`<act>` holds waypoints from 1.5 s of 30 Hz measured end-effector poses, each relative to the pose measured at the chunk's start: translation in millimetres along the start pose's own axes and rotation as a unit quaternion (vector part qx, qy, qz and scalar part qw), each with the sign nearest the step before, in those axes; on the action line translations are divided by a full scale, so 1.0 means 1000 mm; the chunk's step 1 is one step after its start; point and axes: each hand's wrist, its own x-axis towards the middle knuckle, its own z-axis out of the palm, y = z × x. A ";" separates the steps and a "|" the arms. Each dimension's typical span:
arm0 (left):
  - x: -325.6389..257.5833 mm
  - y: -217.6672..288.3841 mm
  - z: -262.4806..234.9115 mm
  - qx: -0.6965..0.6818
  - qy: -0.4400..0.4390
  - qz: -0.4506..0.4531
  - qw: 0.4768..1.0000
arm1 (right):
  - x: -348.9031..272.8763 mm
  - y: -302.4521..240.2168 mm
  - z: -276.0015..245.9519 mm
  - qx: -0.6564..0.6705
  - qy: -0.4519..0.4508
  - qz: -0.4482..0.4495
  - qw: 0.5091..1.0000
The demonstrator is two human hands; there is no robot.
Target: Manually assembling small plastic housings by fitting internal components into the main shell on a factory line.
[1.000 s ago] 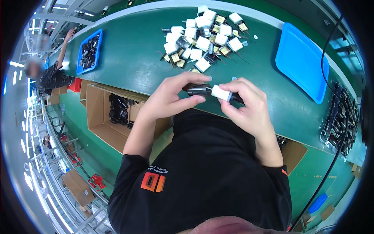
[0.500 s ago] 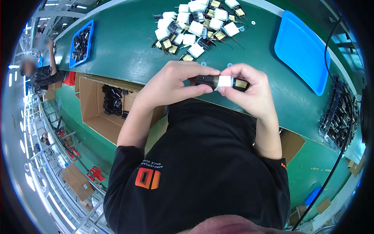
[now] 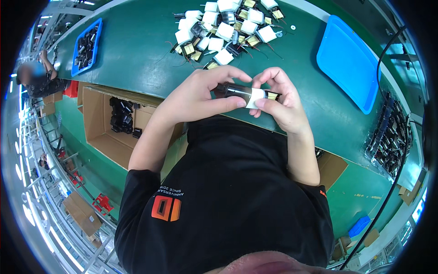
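Between my hands, just over the near edge of the green table, lies a small cylindrical assembly: a dark, see-through tube [image 3: 239, 92] on the left, a white band [image 3: 256, 97] in the middle and a gold-coloured piece at the right end. Fingers and thumb of my left hand [image 3: 207, 95] are closed round the dark tube. My right hand [image 3: 284, 104] grips the white band, thumb on its front and fingers curled behind. Farther off is a loose pile of similar white-wrapped parts [image 3: 224, 31] with gold blocks and thin wires.
At the far left stands a blue tray [image 3: 96, 50] of small black parts. A flat blue tray [image 3: 347, 64] lies right, near a clear tray of black parts [image 3: 390, 141]. A cardboard box [image 3: 101, 145] with black parts sits below the table edge. Another person [image 3: 40, 82] works farther left.
The whole view has shifted slightly. More of the dark tube shows between my hands, and less of the gold end. My right fingers have shifted round the white band.
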 end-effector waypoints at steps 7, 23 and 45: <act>0.011 0.009 0.020 0.036 0.158 0.097 0.982 | 0.011 0.003 0.003 0.155 0.024 -0.074 0.985; 0.036 0.026 0.026 0.078 0.128 0.346 0.926 | 0.014 0.022 0.008 0.380 -0.110 -0.050 0.917; 0.037 0.027 0.038 0.174 0.108 0.389 0.898 | 0.009 0.030 -0.004 0.300 0.004 -0.141 0.944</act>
